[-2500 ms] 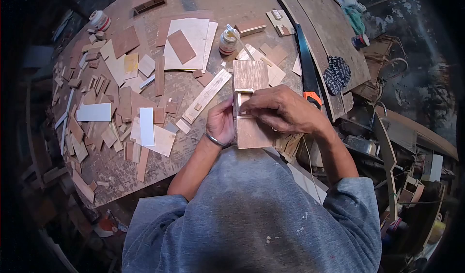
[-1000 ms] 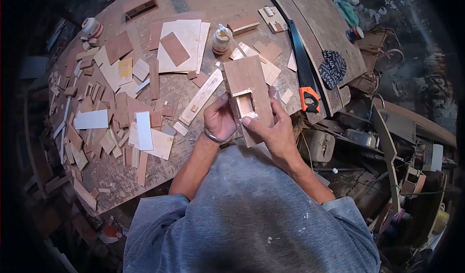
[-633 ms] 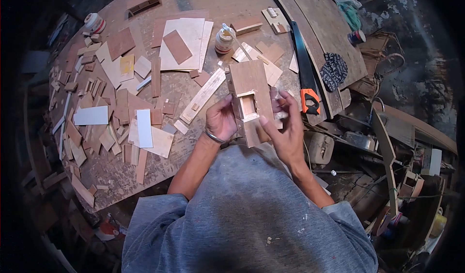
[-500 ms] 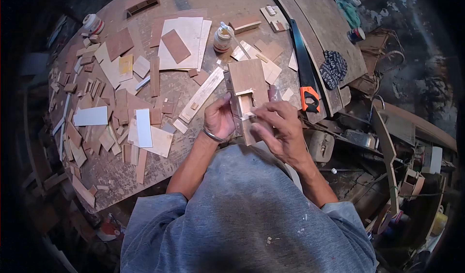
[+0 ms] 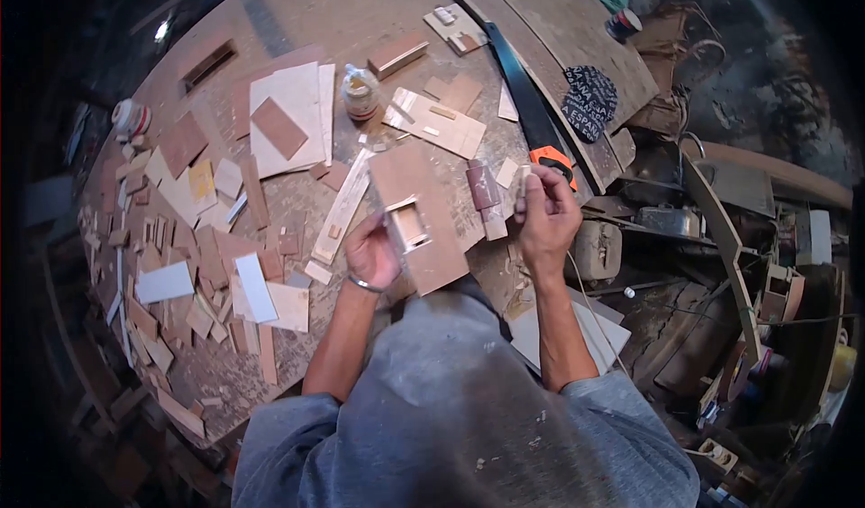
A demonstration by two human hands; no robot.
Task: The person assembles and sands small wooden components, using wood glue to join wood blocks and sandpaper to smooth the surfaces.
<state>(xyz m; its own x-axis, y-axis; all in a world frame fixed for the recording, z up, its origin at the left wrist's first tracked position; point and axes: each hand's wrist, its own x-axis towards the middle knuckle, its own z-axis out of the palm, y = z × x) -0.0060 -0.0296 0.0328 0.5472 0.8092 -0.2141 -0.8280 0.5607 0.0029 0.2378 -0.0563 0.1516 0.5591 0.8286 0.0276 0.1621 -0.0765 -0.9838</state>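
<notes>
My left hand (image 5: 372, 249) grips the left edge of a flat brown wooden piece (image 5: 405, 176), which is tilted toward me. A rectangular opening (image 5: 410, 223) with pale wooden sides is set in its face. My right hand (image 5: 550, 220) is raised away from it to the right, fingers pinched around a small pale bit of wood (image 5: 523, 178), mostly covered by the fingers. Between the hands, a dark reddish-brown block (image 5: 482, 185) lies on the workbench. Just behind my right hand is the orange handle (image 5: 555, 158) of a handsaw.
The worn workbench (image 5: 306, 22) carries many wood offcuts on its left side. An open jar (image 5: 360, 101) with a stick in it stands beyond the wooden piece. The saw blade (image 5: 523, 94) points away along a raised board. A round dark patterned cloth (image 5: 590, 103) lies on that board.
My right hand has drawn back from the opening to the right, pinching a small bit of wood. The wooden piece has shifted left and turned in my left hand. The view has swung right.
</notes>
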